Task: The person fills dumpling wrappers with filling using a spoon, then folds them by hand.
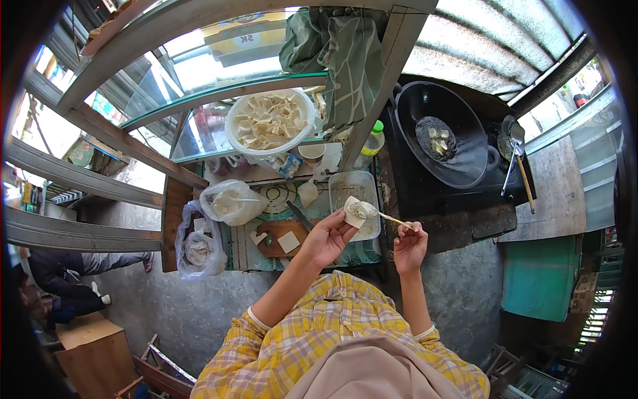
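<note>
My left hand (327, 239) holds a pale square wrapper (353, 211) with some filling on it, over a clear plastic container (367, 229). In my right hand (409, 247) is the thin handle of a spoon (393, 219), its head at the filling. Left of my left hand, a small wooden board (270, 249) bears a white square wrapper (288, 242), and a knife (300, 215) lies beside it. Farther back, a round white basket (232, 136) holds many pale folded pieces (269, 121).
A black wok (458, 156) with pieces in oil sits on the stove at the right. Plastic bags (232, 202) lie at the table's left. A green-capped bottle (373, 141) stands behind the container. Someone in dark clothing (60, 279) is at the far left.
</note>
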Available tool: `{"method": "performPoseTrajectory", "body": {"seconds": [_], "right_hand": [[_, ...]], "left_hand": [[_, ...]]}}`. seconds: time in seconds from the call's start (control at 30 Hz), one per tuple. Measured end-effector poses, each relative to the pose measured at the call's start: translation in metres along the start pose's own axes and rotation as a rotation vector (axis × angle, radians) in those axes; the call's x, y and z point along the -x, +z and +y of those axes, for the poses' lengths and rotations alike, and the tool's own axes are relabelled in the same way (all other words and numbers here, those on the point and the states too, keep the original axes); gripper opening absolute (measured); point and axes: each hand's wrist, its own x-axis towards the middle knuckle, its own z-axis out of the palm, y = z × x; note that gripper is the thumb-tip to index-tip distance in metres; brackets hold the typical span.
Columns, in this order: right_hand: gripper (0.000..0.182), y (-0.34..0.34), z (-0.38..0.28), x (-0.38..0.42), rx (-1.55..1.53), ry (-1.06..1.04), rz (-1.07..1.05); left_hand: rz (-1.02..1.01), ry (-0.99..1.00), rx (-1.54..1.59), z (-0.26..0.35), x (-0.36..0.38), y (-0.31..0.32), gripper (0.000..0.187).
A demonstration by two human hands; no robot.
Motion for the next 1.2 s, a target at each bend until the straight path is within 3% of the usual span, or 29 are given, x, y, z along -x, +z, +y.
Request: {"method": "performPoseTrajectory", "body": {"seconds": [0.43, 0.63, 0.73, 0.83, 0.87, 0.9, 0.97, 1.07, 1.17, 1.2], "right_hand": [[0.015, -0.002, -0.006, 0.004, 0.053, -0.015, -0.001], [0.015, -0.029, 0.001, 0.002, 0.007, -0.068, 0.139], [0.016, -0.04, 0.002, 0.005, 0.122, -0.094, 0.173], [0.021, -0.044, 0.014, 0.006, 0.685, -0.147, 0.043], [0.021, -0.053, 0.019, 0.007, 0.998, -0.138, -0.077], [0.018, -0.051, 0.023, 0.005, 1.449, -0.275, -0.263], [0.021, -0.045, 0.031, 0.005, 1.887, -0.288, -0.604], [0.025, -0.005, 0.034, 0.02, 2.13, -0.515, -0.513], [0.03, 0.016, 0.05, 0.014, 1.579, -0.448, -0.347], [0.028, 0.021, 0.056, 0.013, 1.271, -0.181, -0.222]], "left_hand": [[0.046, 0.034, 0.016, -0.011, -0.001, -0.01, 0.028], [0.181, 0.224, -0.123, 0.001, -0.004, -0.034, 0.028], [0.23, 0.352, -0.255, 0.021, 0.003, -0.044, 0.028], [0.215, 0.417, -0.351, 0.027, 0.006, -0.043, 0.029], [0.204, 0.421, -0.376, 0.028, 0.008, -0.04, 0.029], [0.192, 0.424, -0.4, 0.028, 0.009, -0.036, 0.03], [0.136, 0.398, -0.387, 0.025, 0.011, -0.025, 0.03], [0.069, 0.348, -0.374, 0.018, 0.008, -0.019, 0.031], [0.051, 0.294, -0.384, 0.006, 0.001, -0.022, 0.033], [0.062, 0.291, -0.397, 0.001, -0.002, -0.023, 0.033]]}}
